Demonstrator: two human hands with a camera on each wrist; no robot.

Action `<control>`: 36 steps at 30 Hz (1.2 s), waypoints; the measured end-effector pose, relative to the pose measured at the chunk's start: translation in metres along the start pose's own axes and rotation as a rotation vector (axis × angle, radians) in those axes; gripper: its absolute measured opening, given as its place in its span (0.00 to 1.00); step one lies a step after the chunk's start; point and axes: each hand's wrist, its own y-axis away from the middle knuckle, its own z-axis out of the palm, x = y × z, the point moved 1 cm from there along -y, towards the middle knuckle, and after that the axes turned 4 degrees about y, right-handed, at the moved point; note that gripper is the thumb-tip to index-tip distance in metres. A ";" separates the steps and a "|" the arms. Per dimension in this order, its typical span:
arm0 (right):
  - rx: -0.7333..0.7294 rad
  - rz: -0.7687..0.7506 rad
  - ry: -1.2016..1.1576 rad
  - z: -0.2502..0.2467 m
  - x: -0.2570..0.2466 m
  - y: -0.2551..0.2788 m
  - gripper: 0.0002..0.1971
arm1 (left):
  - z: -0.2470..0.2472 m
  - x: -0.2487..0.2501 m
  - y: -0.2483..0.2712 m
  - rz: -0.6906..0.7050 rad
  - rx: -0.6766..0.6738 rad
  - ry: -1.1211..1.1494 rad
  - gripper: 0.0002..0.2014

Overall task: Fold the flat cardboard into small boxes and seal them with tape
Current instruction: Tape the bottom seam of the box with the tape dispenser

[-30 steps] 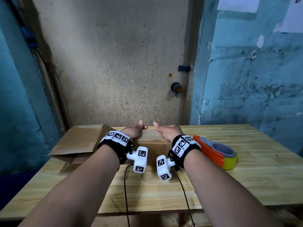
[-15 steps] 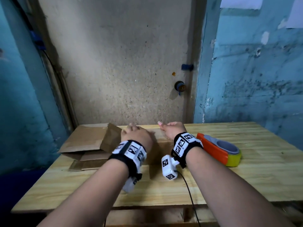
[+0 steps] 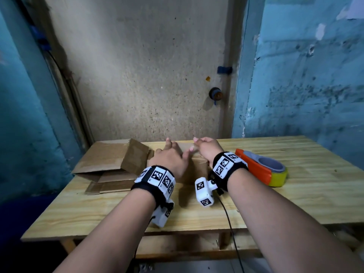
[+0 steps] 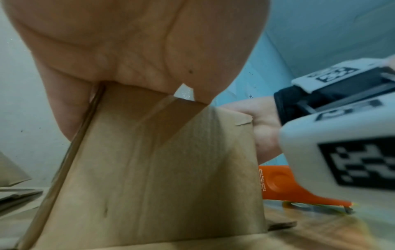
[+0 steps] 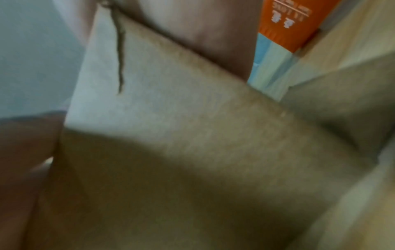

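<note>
Pale wooden table [image 3: 295,203] stands against a speckled beige door and worn blue walls. Nearest you, both wrists carry black bands with white marker blocks, cables trailing toward the table's front edge. Your left hand [image 3: 171,160] lies palm down on top of the small cardboard box [image 3: 197,170] at the table's middle, fingers spread and fairly straight, pressing rather than gripping; the left wrist view shows the palm against the box's upper edge. Your right hand [image 3: 207,149] sits at the box's right top corner with fingers curled; whether they pinch the cardboard cannot be told. Just right of the box lies the orange tape dispenser [image 3: 260,170] with its yellow-edged roll. Left of the box, flat cardboard blanks [image 3: 104,162] lie stacked, one flap raised. Further back, a round knob is fixed to the door.
</note>
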 end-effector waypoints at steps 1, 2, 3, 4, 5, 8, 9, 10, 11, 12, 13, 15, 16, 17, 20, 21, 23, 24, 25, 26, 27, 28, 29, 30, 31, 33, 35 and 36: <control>0.004 0.002 0.043 0.000 -0.001 0.001 0.12 | 0.001 0.001 0.000 -0.007 -0.003 0.003 0.41; 0.013 0.007 0.096 0.000 -0.003 0.003 0.12 | 0.003 0.001 -0.001 -0.009 -0.006 0.007 0.41; 0.027 0.018 0.146 0.001 -0.005 0.004 0.11 | 0.005 0.000 -0.004 -0.012 -0.011 0.016 0.42; 0.033 0.034 0.195 0.001 -0.007 0.006 0.12 | 0.005 -0.001 -0.006 -0.005 -0.014 0.016 0.42; 0.032 0.051 0.237 0.002 -0.008 0.008 0.16 | 0.006 -0.003 -0.007 -0.014 -0.022 0.025 0.43; 0.005 0.043 0.368 0.002 -0.005 0.021 0.30 | 0.007 -0.002 -0.009 -0.030 -0.009 0.041 0.41; -0.012 0.014 0.392 0.001 -0.001 0.023 0.31 | 0.006 -0.001 -0.008 -0.037 0.002 0.041 0.40; -0.030 -0.013 0.401 0.000 0.002 0.026 0.29 | 0.006 0.000 -0.006 -0.032 0.015 0.030 0.40; -0.040 -0.039 0.391 0.001 0.005 0.026 0.28 | 0.006 -0.001 -0.007 -0.033 0.022 0.034 0.40; -0.046 -0.058 0.365 0.000 0.008 0.027 0.27 | 0.007 -0.002 -0.008 -0.022 0.026 0.034 0.42; -0.050 -0.070 0.302 0.000 0.010 0.026 0.26 | 0.009 -0.004 -0.011 -0.024 0.018 0.046 0.44; -0.080 -0.080 0.132 0.000 0.014 0.026 0.22 | 0.013 -0.008 -0.018 0.018 0.017 -0.003 0.53; -0.098 -0.079 0.059 0.000 0.016 0.025 0.20 | 0.015 -0.010 -0.022 0.038 0.006 -0.031 0.54; -0.116 -0.071 -0.001 -0.002 0.018 0.022 0.19 | 0.012 -0.008 -0.020 0.033 -0.005 -0.031 0.50; -0.155 -0.087 -0.123 -0.010 0.023 0.020 0.14 | 0.001 -0.005 -0.015 -0.011 -0.011 0.041 0.50; -0.148 -0.097 -0.130 -0.014 0.024 0.020 0.14 | -0.002 -0.006 -0.014 -0.027 -0.006 0.078 0.50; -0.101 -0.113 -0.125 -0.020 0.025 0.020 0.15 | -0.004 -0.012 -0.017 -0.024 0.014 0.173 0.47; -0.081 -0.115 -0.123 -0.022 0.025 0.020 0.16 | -0.005 -0.016 -0.019 -0.031 0.018 0.240 0.45; -0.077 -0.108 -0.130 -0.023 0.025 0.020 0.16 | -0.005 -0.019 -0.021 -0.054 0.019 0.313 0.43; -0.081 -0.098 -0.145 -0.023 0.025 0.019 0.16 | -0.004 -0.022 -0.024 -0.080 0.027 0.377 0.41; -0.084 -0.086 -0.142 -0.022 0.026 0.018 0.16 | -0.003 -0.025 -0.027 -0.109 0.035 0.425 0.39; -0.085 -0.083 -0.124 -0.022 0.027 0.017 0.16 | -0.002 -0.027 -0.031 -0.129 0.038 0.453 0.36; -0.077 -0.090 -0.087 -0.022 0.028 0.018 0.16 | -0.003 -0.027 -0.033 -0.146 0.032 0.471 0.34; -0.058 -0.106 -0.050 -0.021 0.029 0.018 0.16 | -0.004 -0.028 -0.035 -0.165 0.021 0.479 0.33; -0.038 -0.122 -0.014 -0.020 0.030 0.018 0.16 | -0.005 -0.028 -0.037 -0.165 0.014 0.481 0.31; -0.007 -0.154 0.045 -0.019 0.029 0.021 0.16 | -0.010 -0.025 -0.037 -0.150 0.008 0.477 0.28; 0.010 -0.169 0.099 -0.017 0.026 0.026 0.14 | -0.012 -0.020 -0.036 -0.134 0.019 0.369 0.25; 0.018 -0.169 0.122 -0.015 0.024 0.028 0.12 | -0.015 -0.015 -0.033 -0.124 0.043 0.251 0.24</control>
